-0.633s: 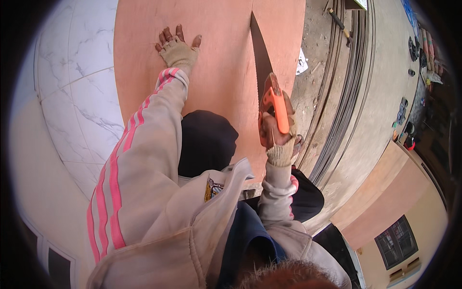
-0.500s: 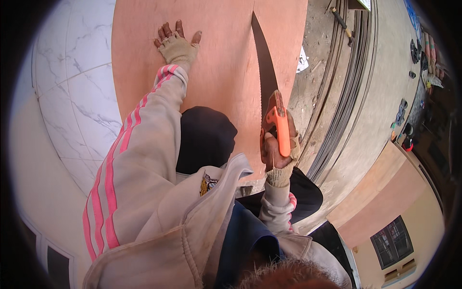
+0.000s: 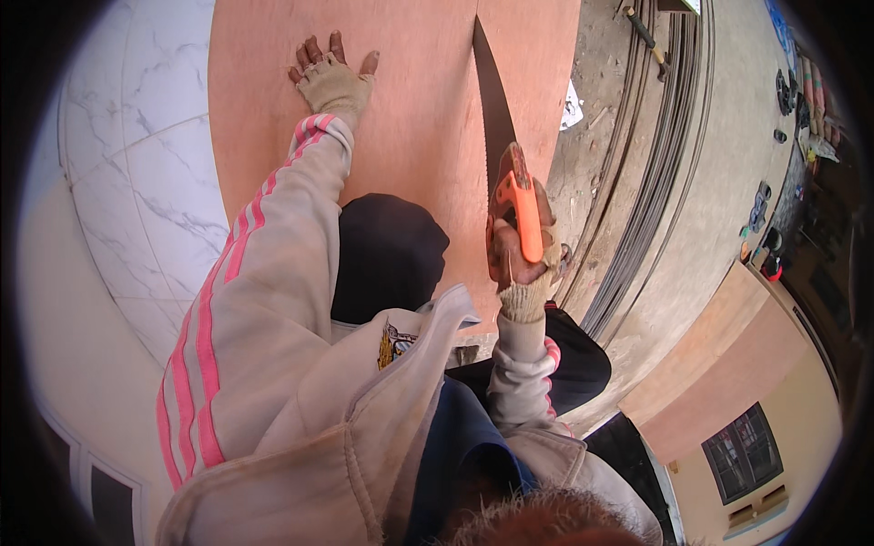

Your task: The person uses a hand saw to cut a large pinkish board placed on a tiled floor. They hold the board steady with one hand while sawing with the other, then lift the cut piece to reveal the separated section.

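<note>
A reddish plywood sheet (image 3: 410, 109) lies below me, with my dark-clad knee (image 3: 387, 255) on it. My left hand (image 3: 332, 77), in a fingerless beige glove, rests on the sheet's upper left with fingers spread. My right hand (image 3: 523, 241) grips the orange handle of a handsaw (image 3: 499, 109). Its long toothed blade points away from me along a line in the sheet, with the tip at the top of a cut near the far part.
White marble-look tiles (image 3: 155, 191) flank the sheet on the left. At right, long metal rods (image 3: 637, 209), a hammer (image 3: 651, 45) and a white scrap (image 3: 572, 109) lie on the ground. Footwear (image 3: 781, 96), sacks (image 3: 810, 91) and a window (image 3: 742, 450) show farther right.
The saw and my right hand slid back toward me, then moved forward again along the same line. My left hand stays flat on the sheet.
</note>
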Available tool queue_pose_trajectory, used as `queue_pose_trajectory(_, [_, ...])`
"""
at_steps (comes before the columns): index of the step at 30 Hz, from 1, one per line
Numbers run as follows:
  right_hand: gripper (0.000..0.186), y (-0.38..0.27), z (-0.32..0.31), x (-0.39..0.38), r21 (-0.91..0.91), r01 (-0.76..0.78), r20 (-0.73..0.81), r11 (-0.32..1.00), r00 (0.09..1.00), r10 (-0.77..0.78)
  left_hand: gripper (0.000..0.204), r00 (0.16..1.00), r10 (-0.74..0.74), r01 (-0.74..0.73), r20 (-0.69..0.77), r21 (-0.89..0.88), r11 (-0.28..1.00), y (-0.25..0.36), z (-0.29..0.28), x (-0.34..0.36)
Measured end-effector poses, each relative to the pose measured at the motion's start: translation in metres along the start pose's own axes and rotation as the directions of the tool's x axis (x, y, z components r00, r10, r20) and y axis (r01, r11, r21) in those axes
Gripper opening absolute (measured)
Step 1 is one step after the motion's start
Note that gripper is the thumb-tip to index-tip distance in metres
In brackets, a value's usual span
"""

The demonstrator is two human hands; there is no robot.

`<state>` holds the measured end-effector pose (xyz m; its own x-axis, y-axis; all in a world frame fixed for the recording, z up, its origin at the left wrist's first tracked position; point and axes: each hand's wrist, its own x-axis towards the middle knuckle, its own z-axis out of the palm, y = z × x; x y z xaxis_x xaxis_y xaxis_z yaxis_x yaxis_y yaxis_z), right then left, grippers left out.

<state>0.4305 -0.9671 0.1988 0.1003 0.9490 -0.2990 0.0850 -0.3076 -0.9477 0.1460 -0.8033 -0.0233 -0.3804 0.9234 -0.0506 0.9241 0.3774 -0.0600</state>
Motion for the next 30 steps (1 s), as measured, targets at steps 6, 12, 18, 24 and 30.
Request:
queue_pose_trajectory(6, [0.019,-0.004,0.028,0.091,0.063,-0.219,0.017,0.974,0.976,0.219,0.092,0.998,0.014,-0.015,-0.054,-0.015,1.0,0.002,0.013,0.0])
queue_pose_trajectory(12, [0.066,-0.02,-0.005,-0.028,0.164,-0.196,0.067,0.967,0.98,0.188,0.09,1.0,-0.003,0.003,-0.025,0.012,1.0,-0.008,0.007,0.003])
queue_pose_trajectory(18, [0.026,0.005,0.024,0.104,0.045,-0.191,0.04,0.981,0.981,0.189,0.089,1.0,0.018,-0.018,-0.008,-0.045,0.999,0.006,0.013,0.001])
queue_pose_trajectory(24, [0.061,0.007,-0.006,-0.022,-0.112,-0.039,0.038,0.993,0.998,0.043,0.091,0.999,0.004,-0.005,-0.039,-0.012,1.0,-0.003,0.012,-0.004])
queue_pose_trajectory(30, [0.039,0.019,0.013,0.071,0.034,-0.156,0.035,0.987,0.987,0.155,0.089,1.0,0.001,0.0,0.029,-0.018,1.0,0.005,0.006,-0.001])
